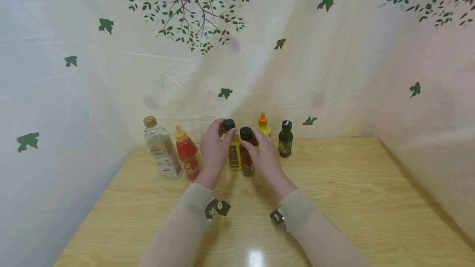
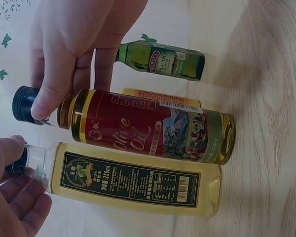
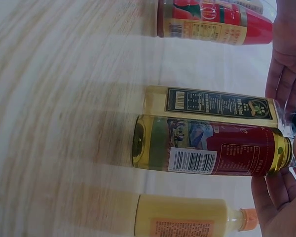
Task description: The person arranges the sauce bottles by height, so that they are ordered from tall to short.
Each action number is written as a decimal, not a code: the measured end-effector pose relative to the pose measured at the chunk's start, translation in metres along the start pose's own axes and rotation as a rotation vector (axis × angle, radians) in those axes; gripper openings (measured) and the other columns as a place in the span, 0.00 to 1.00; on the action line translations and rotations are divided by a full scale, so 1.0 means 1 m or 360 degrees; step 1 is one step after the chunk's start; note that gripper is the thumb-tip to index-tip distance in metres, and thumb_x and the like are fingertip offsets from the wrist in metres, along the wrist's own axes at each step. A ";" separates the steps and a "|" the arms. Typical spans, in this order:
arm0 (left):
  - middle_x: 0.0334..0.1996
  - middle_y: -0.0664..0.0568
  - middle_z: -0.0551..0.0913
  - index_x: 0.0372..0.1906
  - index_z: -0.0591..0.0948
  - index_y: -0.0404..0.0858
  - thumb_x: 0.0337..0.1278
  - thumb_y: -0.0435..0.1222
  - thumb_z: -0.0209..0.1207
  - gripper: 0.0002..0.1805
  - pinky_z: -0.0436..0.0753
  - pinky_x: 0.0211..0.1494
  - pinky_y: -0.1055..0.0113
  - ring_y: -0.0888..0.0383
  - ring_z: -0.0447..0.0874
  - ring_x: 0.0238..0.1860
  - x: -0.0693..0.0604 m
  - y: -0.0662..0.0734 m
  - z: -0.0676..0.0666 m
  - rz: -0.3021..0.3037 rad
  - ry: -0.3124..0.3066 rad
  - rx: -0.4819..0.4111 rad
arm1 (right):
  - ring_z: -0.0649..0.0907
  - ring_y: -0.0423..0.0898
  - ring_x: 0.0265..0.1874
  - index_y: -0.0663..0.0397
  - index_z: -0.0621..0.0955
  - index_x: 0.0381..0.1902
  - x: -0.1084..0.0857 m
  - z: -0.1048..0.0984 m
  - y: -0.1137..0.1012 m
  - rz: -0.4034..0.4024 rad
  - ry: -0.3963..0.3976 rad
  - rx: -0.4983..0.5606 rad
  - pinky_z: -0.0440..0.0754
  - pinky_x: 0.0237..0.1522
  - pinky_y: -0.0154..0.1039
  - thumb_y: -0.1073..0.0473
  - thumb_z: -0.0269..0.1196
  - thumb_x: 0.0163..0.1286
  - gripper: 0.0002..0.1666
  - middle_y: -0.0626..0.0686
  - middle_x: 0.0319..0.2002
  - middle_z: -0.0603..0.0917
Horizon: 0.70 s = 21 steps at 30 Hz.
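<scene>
My left hand (image 1: 216, 149) pinches the neck of a pale-yellow oil bottle (image 2: 138, 180) with a dark label and a dark cap. Just to its right, an olive oil bottle (image 2: 153, 128) with a red label and black cap is held at the neck by my right hand (image 1: 268, 162). Both bottles stand upright side by side on the wooden table, the red-labelled one slightly nearer to me. In the right wrist view, fingers of both hands show around the two necks; the caps there are partly hidden.
Left of the hands stand a red squeeze bottle (image 1: 188, 155) and a tall clear bottle (image 1: 165, 158) with a tan cap. On the right are a yellow bottle (image 3: 182, 212) with an orange nozzle and a small green oil bottle (image 1: 285, 141). A printed cloth (image 1: 245, 73) hangs behind the table (image 1: 352, 201).
</scene>
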<state>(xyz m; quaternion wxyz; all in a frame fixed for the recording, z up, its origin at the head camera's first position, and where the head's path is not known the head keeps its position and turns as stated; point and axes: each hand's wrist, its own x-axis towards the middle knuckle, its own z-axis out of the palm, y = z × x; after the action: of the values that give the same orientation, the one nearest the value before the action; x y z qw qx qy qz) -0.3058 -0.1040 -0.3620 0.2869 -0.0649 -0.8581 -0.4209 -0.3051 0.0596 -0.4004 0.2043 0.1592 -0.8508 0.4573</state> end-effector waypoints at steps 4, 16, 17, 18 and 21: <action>0.54 0.42 0.89 0.65 0.83 0.34 0.75 0.38 0.71 0.21 0.88 0.62 0.50 0.44 0.90 0.54 -0.001 0.002 -0.007 0.0026 0.0030 -0.0026 | 0.87 0.54 0.58 0.48 0.81 0.70 -0.001 0.001 0.001 -0.0006 0.0005 0.0005 0.84 0.65 0.56 0.52 0.68 0.83 0.23 0.54 0.59 0.88; 0.55 0.46 0.90 0.68 0.84 0.39 0.76 0.41 0.71 0.22 0.87 0.62 0.49 0.47 0.90 0.55 -0.008 0.009 -0.042 -0.0015 0.0048 -0.0029 | 0.87 0.54 0.58 0.48 0.81 0.70 -0.001 0.001 0.000 0.0028 0.0013 -0.0008 0.84 0.65 0.56 0.52 0.69 0.82 0.24 0.53 0.58 0.88; 0.55 0.46 0.90 0.68 0.84 0.40 0.76 0.41 0.71 0.22 0.88 0.62 0.49 0.47 0.90 0.55 -0.010 0.010 -0.045 -0.0025 0.0037 -0.0038 | 0.87 0.53 0.58 0.47 0.81 0.70 -0.001 0.001 0.000 0.0032 0.0009 -0.0007 0.84 0.65 0.56 0.51 0.69 0.82 0.24 0.52 0.59 0.88; 0.55 0.47 0.90 0.68 0.84 0.40 0.76 0.42 0.71 0.23 0.88 0.61 0.50 0.47 0.90 0.55 -0.011 0.010 -0.048 -0.0034 0.0029 -0.0037 | 0.87 0.53 0.58 0.47 0.80 0.70 -0.001 0.001 0.000 0.0032 0.0004 -0.0004 0.84 0.65 0.56 0.51 0.69 0.82 0.24 0.52 0.59 0.88; 0.55 0.47 0.90 0.68 0.84 0.41 0.76 0.41 0.71 0.22 0.89 0.60 0.50 0.48 0.90 0.54 -0.016 0.010 -0.055 -0.0050 0.0003 -0.0042 | 0.87 0.53 0.58 0.47 0.81 0.70 -0.001 0.001 0.001 0.0023 -0.0002 0.0001 0.84 0.65 0.56 0.52 0.69 0.82 0.23 0.52 0.59 0.88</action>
<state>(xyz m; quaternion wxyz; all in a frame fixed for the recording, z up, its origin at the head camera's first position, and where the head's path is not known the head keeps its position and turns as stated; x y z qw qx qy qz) -0.2654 -0.1374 -0.3373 0.2802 -0.0548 -0.8531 -0.4367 -0.3049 0.0589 -0.4021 0.2005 0.1534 -0.8519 0.4589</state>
